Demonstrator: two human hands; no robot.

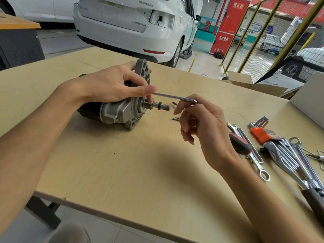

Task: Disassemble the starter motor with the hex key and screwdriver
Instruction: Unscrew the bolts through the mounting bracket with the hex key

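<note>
1. The starter motor lies on its side on the wooden table, left of centre, its pinion shaft pointing right.
2. The left hand rests over the top of the motor housing, fingers curled round it, thumb and forefinger closing on the far end of the hex key where it meets the nose flange.
3. The right hand holds the bent end of the hex key between thumb and forefinger; its other fingers hang loosely curled.
4. Progress looks early: the housing is still in one piece. Two small loose screws, one near the right hand and one just beyond the shaft tip, suggest some fasteners are already out.
5. Left to do, by my judgement: the screw under the key, any others, then separating the housing sections. Whether the key tip is seated in a screw head I cannot tell; the left fingers hide it.
6. The screwdriver, with a red and black handle, lies to the right, touching a combination wrench; further right are a hex key set in an orange holder and more wrenches.
7. The loose screws lie close to the key's swing and could be knocked away.
</note>
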